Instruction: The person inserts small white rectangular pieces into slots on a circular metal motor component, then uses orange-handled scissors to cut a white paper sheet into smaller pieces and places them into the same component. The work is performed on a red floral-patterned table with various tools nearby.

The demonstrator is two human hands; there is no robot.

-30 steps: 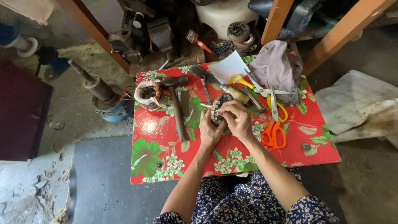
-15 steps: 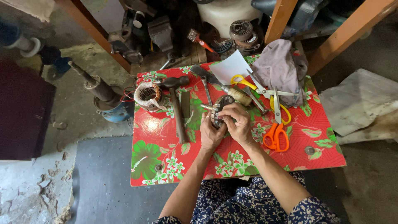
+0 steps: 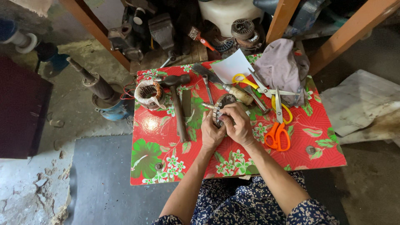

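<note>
While both hands are closing together on a small round metal part (image 3: 223, 104), left hand (image 3: 211, 131) gripping below, right hand (image 3: 238, 123) pinching its edge, over the red floral table (image 3: 166, 162), orange scissors (image 3: 278, 133) lying just beside, hammer (image 3: 177, 100) resting near.

The left hand (image 3: 211, 131) and right hand (image 3: 238, 123) cover most of the small round metal part (image 3: 225, 101) they clasp, so its lower half and how the fingers grip it cannot be told. The grey cloth (image 3: 280, 66) hides the tips of the tools under it. The white container (image 3: 225, 14) is cut off by the top edge
</note>
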